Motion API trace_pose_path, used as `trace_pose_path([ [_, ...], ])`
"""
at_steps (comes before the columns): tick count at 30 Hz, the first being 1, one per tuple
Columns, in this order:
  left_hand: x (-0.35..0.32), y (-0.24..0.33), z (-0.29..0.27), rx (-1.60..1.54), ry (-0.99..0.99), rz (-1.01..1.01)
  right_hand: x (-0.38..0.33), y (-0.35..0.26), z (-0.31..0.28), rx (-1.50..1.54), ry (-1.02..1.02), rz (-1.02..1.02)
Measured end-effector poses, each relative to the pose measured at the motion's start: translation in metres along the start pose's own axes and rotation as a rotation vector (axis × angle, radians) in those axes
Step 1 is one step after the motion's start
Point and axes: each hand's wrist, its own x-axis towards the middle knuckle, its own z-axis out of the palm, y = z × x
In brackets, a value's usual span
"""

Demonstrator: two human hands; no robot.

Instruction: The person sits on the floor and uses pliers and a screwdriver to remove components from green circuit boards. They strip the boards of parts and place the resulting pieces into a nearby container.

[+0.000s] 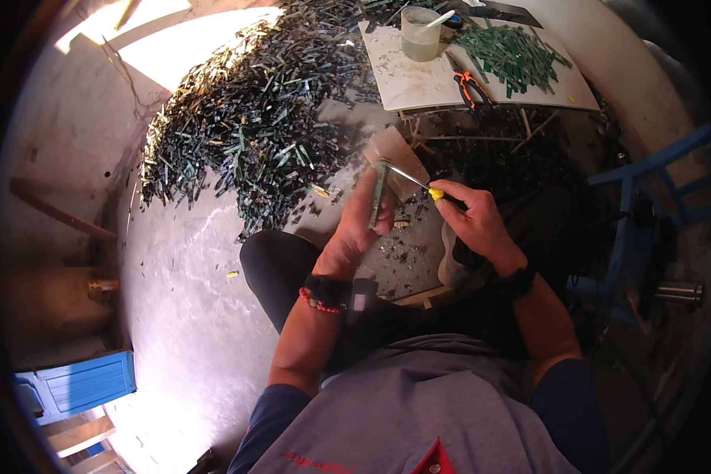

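My left hand (pixel 361 209) is closed around a narrow greenish strip (pixel 378 199), which points up and away from me. In my right hand (pixel 477 223) is a screwdriver (pixel 435 193) with a yellow and black handle. Its metal shaft reaches left, and the tip meets the far end of the strip or lies just at it; exact contact is too small to tell. Beyond and beneath the hands lies a flat pinkish-brown board (pixel 407 154).
A large heap of dark strips (pixel 253 118) covers the floor ahead left. On a low white table (pixel 403 83) stand a cloudy plastic cup (pixel 420 35), orange-handled pliers (pixel 472 88) and a pile of green strips (pixel 517 59). A blue metal frame (pixel 624 213) is at right.
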Motion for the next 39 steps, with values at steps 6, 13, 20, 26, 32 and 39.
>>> trace_pose_path([
  [6, -0.002, 0.001, 0.009, 0.113, 0.053, 0.033, 0.001, 0.000, -0.004, -0.236, 0.031, -0.151],
  [13, -0.008, -0.001, 0.014, 0.222, 0.050, 0.036, 0.005, 0.006, -0.022, -0.088, -0.060, -0.086],
  [20, -0.010, 0.000, 0.021, 0.153, 0.081, -0.085, 0.008, 0.002, -0.044, 0.523, -0.350, 0.493],
  [26, -0.006, -0.013, 0.013, 0.215, 0.020, -0.061, 0.001, -0.004, -0.027, 0.186, -0.202, 0.187],
  [32, -0.006, -0.001, 0.010, 0.063, -0.004, -0.090, 0.000, 0.004, -0.038, 0.025, -0.176, 0.168],
  [39, -0.007, 0.001, 0.018, 0.061, 0.050, -0.077, 0.000, 0.000, -0.034, 0.055, -0.129, 0.170],
])
